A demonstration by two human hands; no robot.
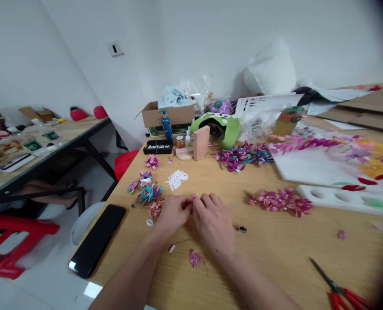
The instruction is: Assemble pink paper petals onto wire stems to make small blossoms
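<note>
My left hand [172, 214] and my right hand [213, 220] rest close together on the wooden table [275, 254], fingertips meeting. Both are closed in a pinch round a tiny pink piece [194, 196] that shows just above the fingers. A pile of pink petals [282, 201] lies to the right of my hands. Small teal and pink flower pieces [147, 193] and a white tangle [176, 179] lie to the left and beyond. A loose pink petal [194, 258] sits between my forearms.
A black phone [97, 239] lies at the table's left edge. Red-handled scissors [338, 287] sit at the near right. A white palette tray [346, 199], a wooden block [201, 142], a blue bottle [167, 125] and a cardboard box [168, 114] stand farther back. A red stool [7, 241] is on the floor.
</note>
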